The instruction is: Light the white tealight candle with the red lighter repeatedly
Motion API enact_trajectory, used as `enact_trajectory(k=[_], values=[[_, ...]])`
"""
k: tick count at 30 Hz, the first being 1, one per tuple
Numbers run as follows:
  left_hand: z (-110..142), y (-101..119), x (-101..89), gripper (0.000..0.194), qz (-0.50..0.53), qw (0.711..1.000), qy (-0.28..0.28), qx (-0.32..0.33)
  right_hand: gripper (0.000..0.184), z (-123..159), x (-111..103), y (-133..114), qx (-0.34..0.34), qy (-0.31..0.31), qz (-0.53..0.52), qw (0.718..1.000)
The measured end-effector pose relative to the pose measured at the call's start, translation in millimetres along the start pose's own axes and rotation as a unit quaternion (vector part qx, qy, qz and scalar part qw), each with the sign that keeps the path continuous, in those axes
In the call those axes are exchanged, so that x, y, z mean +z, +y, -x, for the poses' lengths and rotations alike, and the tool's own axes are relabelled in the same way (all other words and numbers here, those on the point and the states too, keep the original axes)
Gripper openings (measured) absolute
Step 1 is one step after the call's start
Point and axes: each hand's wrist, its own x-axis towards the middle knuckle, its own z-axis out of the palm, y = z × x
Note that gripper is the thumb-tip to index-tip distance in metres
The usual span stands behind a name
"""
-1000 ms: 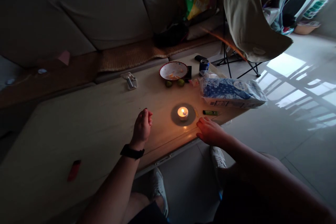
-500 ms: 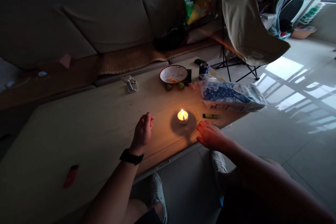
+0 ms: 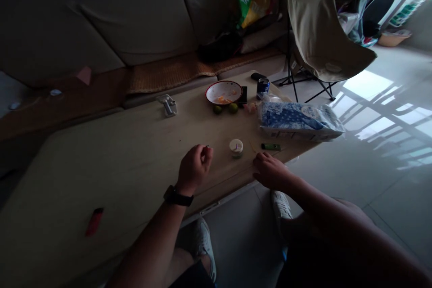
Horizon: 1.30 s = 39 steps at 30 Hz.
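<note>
One long tabletop (image 3: 111, 162) spans the view. The right hand (image 3: 270, 171) rests open on it, fingers nearly at a thin wooden stick (image 3: 252, 146); the left hand (image 3: 194, 170) hovers curled closed, nothing visible inside. Between them stands an unlit tea candle (image 3: 236, 147), a green lighter (image 3: 270, 146) just beyond.

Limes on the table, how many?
2. One lime and a second lime sit on the table, just in front of the white bowl. More could be hidden behind the bowl.
</note>
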Motion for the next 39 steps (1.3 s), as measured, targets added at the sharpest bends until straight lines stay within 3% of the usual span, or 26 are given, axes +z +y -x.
enact_trajectory(k=[6,16,39], values=[[-9,19,20.0,0.024,-0.085,0.992,-0.014,0.093,0.024,1,0,1,-0.002,0.0,0.006,1.0],[-22,35,42.5,0.015,-0.14,0.982,-0.028,0.121,0.025,2,0,2,-0.01,0.007,0.007,1.0],[-23,35,41.8,0.013,-0.152,0.977,-0.055,0.137,0.029,0,2,1,0.006,-0.014,0.017,1.0]])
